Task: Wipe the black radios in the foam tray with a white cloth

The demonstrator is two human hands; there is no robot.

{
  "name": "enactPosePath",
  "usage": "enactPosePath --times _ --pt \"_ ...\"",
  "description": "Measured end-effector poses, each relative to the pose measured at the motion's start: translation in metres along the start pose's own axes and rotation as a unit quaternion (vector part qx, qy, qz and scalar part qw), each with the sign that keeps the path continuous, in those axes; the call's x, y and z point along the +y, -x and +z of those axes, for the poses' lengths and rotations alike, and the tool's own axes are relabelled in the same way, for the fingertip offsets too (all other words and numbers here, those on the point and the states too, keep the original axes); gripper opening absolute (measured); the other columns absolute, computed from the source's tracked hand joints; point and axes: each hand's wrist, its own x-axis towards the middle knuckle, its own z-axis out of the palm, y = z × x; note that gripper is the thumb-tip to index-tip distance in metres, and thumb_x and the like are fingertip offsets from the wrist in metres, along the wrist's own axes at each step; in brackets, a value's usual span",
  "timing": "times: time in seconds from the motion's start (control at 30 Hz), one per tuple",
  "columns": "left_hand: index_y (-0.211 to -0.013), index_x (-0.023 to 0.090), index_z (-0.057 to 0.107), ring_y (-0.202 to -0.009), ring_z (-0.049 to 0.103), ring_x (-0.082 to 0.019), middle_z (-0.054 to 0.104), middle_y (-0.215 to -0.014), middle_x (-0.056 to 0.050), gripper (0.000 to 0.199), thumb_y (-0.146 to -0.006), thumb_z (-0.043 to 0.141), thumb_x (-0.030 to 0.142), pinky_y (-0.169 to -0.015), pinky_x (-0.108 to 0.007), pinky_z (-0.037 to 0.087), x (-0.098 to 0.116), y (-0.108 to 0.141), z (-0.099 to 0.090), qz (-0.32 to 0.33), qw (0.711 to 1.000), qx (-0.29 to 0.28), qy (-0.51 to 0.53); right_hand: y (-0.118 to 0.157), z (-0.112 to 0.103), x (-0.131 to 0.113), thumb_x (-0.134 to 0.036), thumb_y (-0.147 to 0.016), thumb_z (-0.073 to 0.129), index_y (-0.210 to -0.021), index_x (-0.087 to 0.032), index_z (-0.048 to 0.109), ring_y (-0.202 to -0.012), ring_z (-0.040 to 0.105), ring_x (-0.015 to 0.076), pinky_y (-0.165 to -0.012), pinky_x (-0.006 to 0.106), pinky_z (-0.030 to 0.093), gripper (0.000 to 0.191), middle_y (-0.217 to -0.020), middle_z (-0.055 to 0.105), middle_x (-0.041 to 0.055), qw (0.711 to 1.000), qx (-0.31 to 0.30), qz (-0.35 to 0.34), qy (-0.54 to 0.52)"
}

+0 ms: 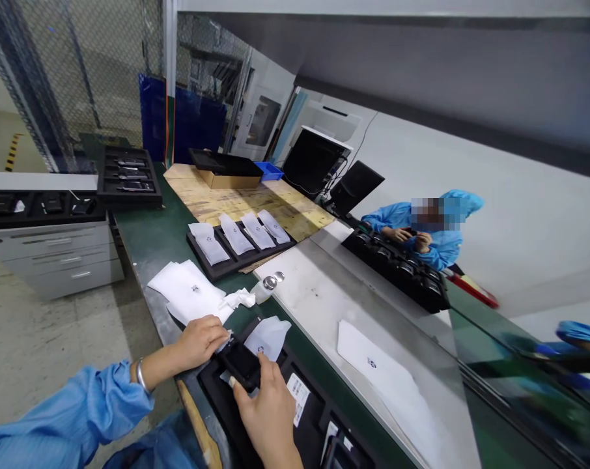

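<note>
My right hand (269, 407) grips a black rectangular device (241, 362) with a dark, glossy face, thumb and fingers on its near and right edges. At the device's upper left edge, my left hand (200, 342) is closed with its fingertips pinching a bit of white tissue (223, 341). Below both hands lies a black compartment tray (221, 397). A white printed pouch (270, 337) rests at the tray's far end. Beyond my left hand are a stack of white pouches (185, 286), a crumpled tissue (240, 298) and a white bottle with a metal top (263, 290).
Farther back, a black tray (221, 264) holds several white pouches. A white sheet (383, 371) lies on the pale raised surface at right. Across it, a person in blue (397, 215) handles something by another black tray (402, 280). More trays (129, 202) stand at left.
</note>
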Motion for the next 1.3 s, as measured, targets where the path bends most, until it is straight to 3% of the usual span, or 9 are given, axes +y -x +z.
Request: enactPosePath --times 0.1,0.3,0.53,0.67,0.8,0.93,1.07,1.2,1.3 --pt "-0.091 0.019 0.071 -0.082 0.059 -0.02 0.063 -0.082 -0.007 0.035 -0.102 0.04 0.031 -0.075 -0.03 0.047 0.0 0.002 -0.002 -0.002 1.0 -0.003 0.009 0.003 -0.002 0.003 -0.043 -0.086 0.06 -0.128 -0.013 0.052 -0.096 0.067 0.0294 -0.073 0.037 0.055 0.053 -0.109 0.065 0.0142 1.0 0.004 -0.002 -0.003" --pt "-0.096 0.02 0.07 -0.082 0.063 -0.016 0.067 -0.085 -0.004 0.025 -0.099 0.046 0.024 -0.076 -0.027 0.048 0.002 0.006 -0.005 -0.031 0.997 0.01 0.072 0.008 -0.006 0.003 -0.055 -0.091 0.051 -0.126 -0.013 0.05 -0.088 0.067 0.0289 -0.067 0.036 0.053 0.055 -0.104 0.064 0.0136 0.995 0.078 0.022 0.051" --pt "-0.089 0.018 0.066 -0.08 0.062 -0.016 0.066 -0.084 -0.004 0.021 -0.098 0.048 0.025 -0.076 -0.028 0.049 0.008 0.015 0.0 -0.067 0.988 0.047 0.132 0.013 -0.005 -0.008 -0.051 -0.092 0.051 -0.126 -0.015 0.048 -0.08 0.066 0.0272 -0.063 0.035 0.051 0.05 -0.098 0.063 0.0099 0.992 0.09 0.02 0.086" --pt "-0.098 0.019 0.07 -0.098 0.062 -0.019 0.067 -0.104 -0.008 0.023 -0.096 0.052 0.033 -0.09 -0.033 0.049 0.0 0.019 0.005 -0.07 0.98 0.059 0.175 0.015 -0.005 -0.009 -0.05 -0.091 0.052 -0.126 -0.015 0.048 -0.081 0.067 0.0273 -0.063 0.036 0.053 0.049 -0.098 0.063 0.01 0.992 0.09 0.015 0.087" --pt "-0.119 0.021 0.068 -0.12 0.057 -0.025 0.063 -0.126 -0.011 0.037 -0.095 0.053 0.046 -0.109 -0.044 0.04 -0.019 0.022 0.012 -0.138 0.941 0.071 0.299 0.018 -0.002 -0.011 -0.05 -0.087 0.059 -0.125 -0.013 0.049 -0.082 0.067 0.0282 -0.063 0.037 0.054 0.053 -0.096 0.063 0.0107 0.996 0.069 -0.014 0.06" --pt "-0.126 0.017 0.063 -0.124 0.056 -0.029 0.063 -0.131 -0.014 0.054 -0.096 0.047 0.058 -0.111 -0.05 0.039 -0.037 0.026 0.017 -0.178 0.917 0.068 0.35 0.011 -0.003 -0.013 -0.045 -0.082 0.068 -0.125 -0.013 0.052 -0.089 0.068 0.0279 -0.071 0.037 0.056 0.057 -0.102 0.065 0.0123 1.0 0.006 -0.021 -0.005" --pt "-0.131 0.014 0.059 -0.126 0.056 -0.029 0.062 -0.133 -0.016 0.066 -0.096 0.037 0.066 -0.111 -0.049 0.043 -0.041 0.025 0.018 -0.19 0.89 0.059 0.41 -0.006 -0.01 -0.02 -0.04 -0.08 0.069 -0.125 -0.011 0.056 -0.095 0.068 0.0305 -0.079 0.039 0.056 0.055 -0.106 0.066 0.0149 0.999 -0.041 0.015 -0.001" --pt "-0.132 0.013 0.058 -0.127 0.056 -0.029 0.061 -0.134 -0.017 0.067 -0.097 0.035 0.065 -0.108 -0.048 0.045 -0.041 0.024 0.014 -0.185 0.88 0.052 0.435 -0.017 -0.015 -0.033 -0.035 -0.076 0.073 -0.125 -0.012 0.057 -0.099 0.066 0.0307 -0.086 0.041 0.055 0.057 -0.108 0.065 0.014 0.994 -0.107 -0.017 -0.026" --pt "-0.131 0.015 0.058 -0.125 0.057 -0.029 0.061 -0.133 -0.016 0.062 -0.096 0.04 0.063 -0.107 -0.046 0.046 -0.041 0.026 0.005 -0.175 0.887 0.043 0.426 -0.021 -0.014 -0.037 -0.035 -0.077 0.072 -0.127 -0.011 0.057 -0.099 0.066 0.0317 -0.085 0.043 0.055 0.057 -0.108 0.065 0.0143 0.994 -0.109 0.0 -0.019"
